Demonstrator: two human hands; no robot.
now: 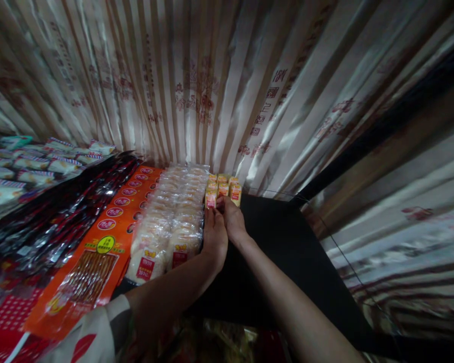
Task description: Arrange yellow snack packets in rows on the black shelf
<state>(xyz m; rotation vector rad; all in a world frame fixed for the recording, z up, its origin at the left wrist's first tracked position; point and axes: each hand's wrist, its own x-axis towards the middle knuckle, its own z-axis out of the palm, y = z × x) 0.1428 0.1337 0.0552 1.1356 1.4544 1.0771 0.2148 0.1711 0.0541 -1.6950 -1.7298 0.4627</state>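
Yellow snack packs (235, 193) with red labels sit in a small, close-set block at the far end of the black tabletop (287, 247), near the foot of the printed curtain (196, 85). About three columns show, a few packs deep; the hands cover part of the front, so I cannot count them exactly. Just to their left, clear-wrapped pale crackers (157, 227) run in two long rows from the curtain to the near side, whereas the yellow packs take up only the far end of their strip. Judging by that difference, the far part of the block looks neatly set and the strip looks only partly filled.

The left hand (215, 234) has its fingers close together and reaches up to the front left pack, beside the crackers. The right hand (231, 218) is partly curled, thumb and forefinger drawn near each other at the middle of the block's front. The two hands meet there. Whether either one grips a pack or merely presses against it, I cannot tell.

Further left lie orange snack packets (104, 252) and dark glossy packets (66, 201).
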